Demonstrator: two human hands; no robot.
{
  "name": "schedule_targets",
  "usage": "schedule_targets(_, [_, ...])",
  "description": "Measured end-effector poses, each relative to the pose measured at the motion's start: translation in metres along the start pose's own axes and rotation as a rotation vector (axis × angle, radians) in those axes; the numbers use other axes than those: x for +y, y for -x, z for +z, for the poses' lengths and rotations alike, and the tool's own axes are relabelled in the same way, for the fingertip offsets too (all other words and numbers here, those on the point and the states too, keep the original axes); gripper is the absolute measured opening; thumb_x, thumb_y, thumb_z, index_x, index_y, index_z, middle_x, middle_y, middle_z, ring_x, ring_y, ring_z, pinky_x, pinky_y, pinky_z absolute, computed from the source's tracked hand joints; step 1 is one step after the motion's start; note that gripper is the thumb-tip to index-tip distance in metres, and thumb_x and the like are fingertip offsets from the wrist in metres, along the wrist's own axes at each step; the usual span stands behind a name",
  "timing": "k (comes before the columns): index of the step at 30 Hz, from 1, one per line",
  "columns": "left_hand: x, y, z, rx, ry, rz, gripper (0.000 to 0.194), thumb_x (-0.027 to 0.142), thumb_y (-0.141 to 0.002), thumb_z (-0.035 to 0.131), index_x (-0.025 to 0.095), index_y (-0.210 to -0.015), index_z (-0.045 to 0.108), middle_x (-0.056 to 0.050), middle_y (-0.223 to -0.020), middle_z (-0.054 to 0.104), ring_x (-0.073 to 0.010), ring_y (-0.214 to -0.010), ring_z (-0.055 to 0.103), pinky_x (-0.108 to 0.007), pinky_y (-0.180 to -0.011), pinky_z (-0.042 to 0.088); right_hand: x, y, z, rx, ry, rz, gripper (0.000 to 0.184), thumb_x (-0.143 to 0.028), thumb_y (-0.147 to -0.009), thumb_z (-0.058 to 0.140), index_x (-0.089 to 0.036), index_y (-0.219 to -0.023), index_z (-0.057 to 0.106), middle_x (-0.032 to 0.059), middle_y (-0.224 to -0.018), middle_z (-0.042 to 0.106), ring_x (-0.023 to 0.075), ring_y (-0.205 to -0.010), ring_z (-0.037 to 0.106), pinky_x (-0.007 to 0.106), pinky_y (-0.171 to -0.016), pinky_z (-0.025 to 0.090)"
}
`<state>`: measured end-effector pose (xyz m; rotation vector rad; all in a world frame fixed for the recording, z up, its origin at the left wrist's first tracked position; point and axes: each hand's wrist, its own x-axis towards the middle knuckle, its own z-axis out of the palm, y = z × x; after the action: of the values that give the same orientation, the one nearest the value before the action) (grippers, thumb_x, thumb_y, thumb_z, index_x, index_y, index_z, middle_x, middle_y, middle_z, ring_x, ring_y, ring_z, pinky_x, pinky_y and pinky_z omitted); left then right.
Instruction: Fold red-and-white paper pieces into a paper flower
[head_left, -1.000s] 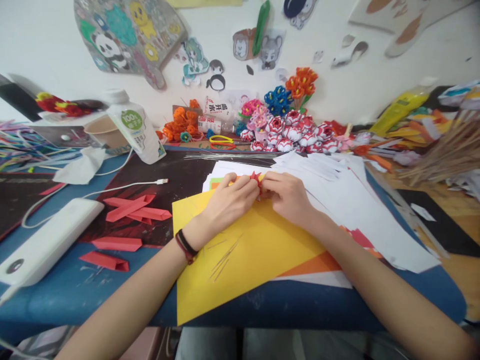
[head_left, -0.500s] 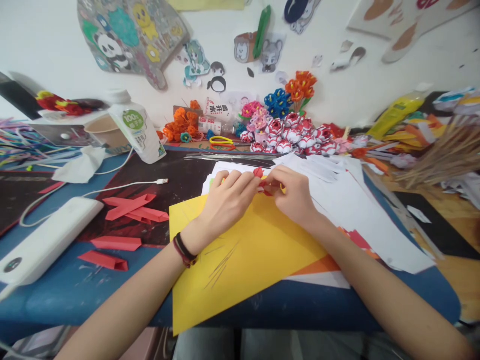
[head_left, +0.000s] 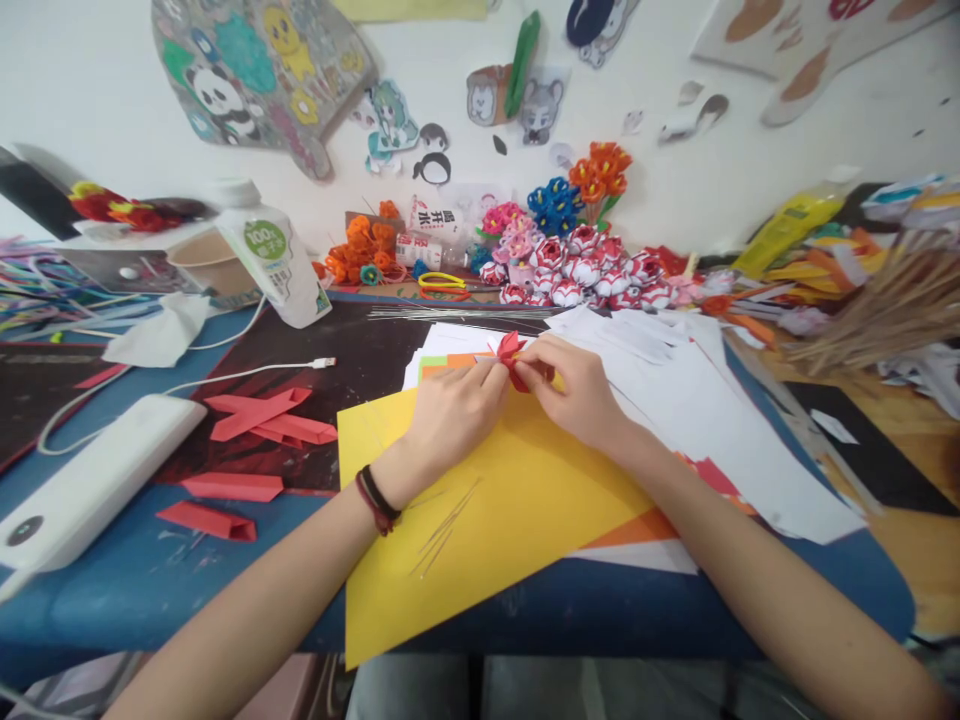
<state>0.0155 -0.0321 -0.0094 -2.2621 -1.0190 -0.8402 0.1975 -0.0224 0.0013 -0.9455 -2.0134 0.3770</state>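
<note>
Blue desk (head_left: pixel 495 615), yellow sheet (head_left: pixel 525 490) on top, your left hand (head_left: pixel 459 408) and right hand (head_left: pixel 571 382) both pinched on 1 red folded-paper piece (head_left: pixel 511 346) near the sheet's far edge, red strips (head_left: pixel 232 487) at your left.

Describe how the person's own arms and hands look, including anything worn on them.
Both forearms are bare as far as they show. The left hand and right hand are ungloved. Around the left wrist are two thin bands, one black, one dark red. The right wrist shows nothing worn.
</note>
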Motion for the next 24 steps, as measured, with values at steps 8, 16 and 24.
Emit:
schedule_targets(8, [0.001, 0.002, 0.000, -0.044, 0.043, -0.023, 0.019, 0.016, -0.095, 0.045, 0.019, -0.079, 0.055, 0.002, -0.068, 0.061, -0.0106, -0.051, 0.046, -0.029, -0.051, 0.023, 0.002, -0.001, 0.001, -0.010, 0.031, 0.051, 0.017, -0.031, -0.096, 0.054, -0.021, -0.083, 0.061, 0.0004, -0.077, 0.060, 0.0134, -0.070, 0.054, 0.027, -0.065, 0.041])
schedule_targets(16, [-0.001, 0.000, 0.004, -0.060, 0.086, -0.054, 0.024, 0.018, -0.094, 0.043, 0.019, -0.074, 0.056, 0.002, -0.064, 0.059, -0.0099, -0.050, 0.045, -0.029, -0.049, 0.019, 0.001, -0.002, -0.001, 0.025, 0.015, 0.048, 0.026, -0.035, -0.097, 0.052, -0.020, -0.077, 0.061, 0.0019, -0.077, 0.059, 0.0139, -0.072, 0.055, 0.027, -0.062, 0.042])
schedule_targets(24, [0.002, 0.001, 0.003, -0.035, 0.064, -0.052, 0.024, 0.018, -0.092, 0.046, 0.018, -0.070, 0.055, 0.002, -0.062, 0.060, -0.0100, -0.050, 0.047, -0.029, -0.049, 0.019, 0.014, -0.004, -0.004, 0.153, 0.030, 0.080, 0.022, -0.036, -0.094, 0.055, -0.020, -0.079, 0.061, 0.0014, -0.079, 0.060, 0.0128, -0.067, 0.053, 0.027, -0.061, 0.041])
